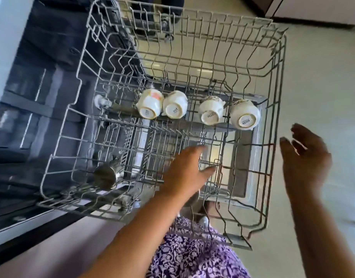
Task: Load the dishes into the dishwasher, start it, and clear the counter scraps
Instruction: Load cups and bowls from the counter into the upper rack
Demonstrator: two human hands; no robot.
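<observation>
Loading step: left hand (187, 171) reaches into the rack (192, 47), fingers straight, seemingly empty; right hand (305, 157) hovers spread, empty. Next, probably fetching more dishes.

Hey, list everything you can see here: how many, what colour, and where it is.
wire rack: one, grey, pulled out of the dishwasher
cups: four, white, upside down in a row across the rack's middle
steel tumbler: one, silver, tilted in the rack's near left corner
dishwasher: one, dark inside, left of the rack
floor: pale, under and right of the rack
dress: purple and white floral, bottom centre
left hand: fingers straight, over the rack's near part
right hand: open, right of the rack, holding nothing
</observation>
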